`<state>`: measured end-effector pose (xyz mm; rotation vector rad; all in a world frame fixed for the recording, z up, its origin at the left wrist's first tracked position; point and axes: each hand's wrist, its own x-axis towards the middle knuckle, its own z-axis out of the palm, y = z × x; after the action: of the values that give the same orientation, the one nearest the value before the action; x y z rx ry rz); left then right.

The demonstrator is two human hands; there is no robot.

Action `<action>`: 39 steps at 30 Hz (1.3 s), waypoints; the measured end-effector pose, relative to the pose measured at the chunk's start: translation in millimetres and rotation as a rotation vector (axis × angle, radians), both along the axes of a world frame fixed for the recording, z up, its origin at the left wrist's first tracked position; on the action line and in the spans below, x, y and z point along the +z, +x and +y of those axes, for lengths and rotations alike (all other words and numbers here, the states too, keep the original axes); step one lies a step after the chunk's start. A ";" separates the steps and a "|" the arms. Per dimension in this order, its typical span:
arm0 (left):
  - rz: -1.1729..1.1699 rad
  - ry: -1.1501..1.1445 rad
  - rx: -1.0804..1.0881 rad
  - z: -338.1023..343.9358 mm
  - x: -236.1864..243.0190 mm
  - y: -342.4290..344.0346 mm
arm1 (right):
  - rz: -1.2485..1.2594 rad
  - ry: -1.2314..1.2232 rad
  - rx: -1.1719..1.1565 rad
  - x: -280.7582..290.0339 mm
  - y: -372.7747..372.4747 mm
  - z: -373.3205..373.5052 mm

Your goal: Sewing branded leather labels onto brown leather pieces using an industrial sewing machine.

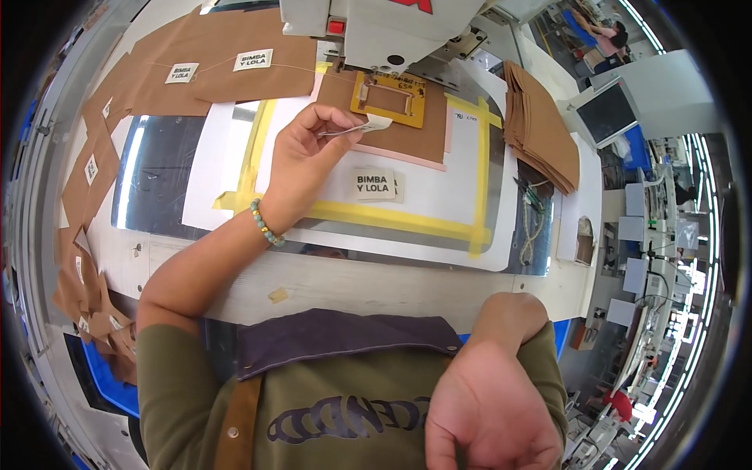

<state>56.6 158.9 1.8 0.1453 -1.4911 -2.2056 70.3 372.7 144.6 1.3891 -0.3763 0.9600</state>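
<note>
My left hand (307,157), with a beaded bracelet at its wrist, pinches a small off-white label (379,123) between thumb and fingers. The label hangs just in front of a yellow template frame (415,113), which lies on a brown fabric piece (403,145) under the sewing machine head (392,35). Nearer to me, a few off-white printed labels (374,185) overlap on a white sheet (329,188) edged with yellow tape. My right hand (497,407) is raised close to my body, palm up; the lower edge cuts off its fingers.
Brown pieces (157,86) with labels sewn on trail down the left side, joined by thread. A stack of brown pieces (540,129) lies at the right, near thread snips (531,196) and string. Beyond stands a dark monitor (609,113). A small tan scrap (278,295) lies in front of me.
</note>
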 end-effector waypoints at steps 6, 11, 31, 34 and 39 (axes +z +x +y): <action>-0.022 0.007 -0.024 -0.3 2.9 -0.4 | -0.049 0.080 0.169 2.9 3.3 -0.6; -0.103 0.036 -0.027 -1.4 5.6 2.3 | -0.019 0.151 0.124 -22.7 -11.9 -5.4; -0.165 -0.047 -0.236 4.3 -2.9 2.4 | -1.558 1.195 0.206 -117.3 -118.6 -23.2; -0.158 -0.038 -0.219 7.1 -4.4 2.1 | -1.596 1.197 0.258 -118.4 -118.4 -22.5; -0.041 -0.350 -0.015 7.4 -3.4 0.3 | -1.571 1.284 0.264 -116.8 -120.2 -22.3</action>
<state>56.9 166.3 -1.6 0.0645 -1.8772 -1.9250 -49.9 350.4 27.7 1.4125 -2.3255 2.0916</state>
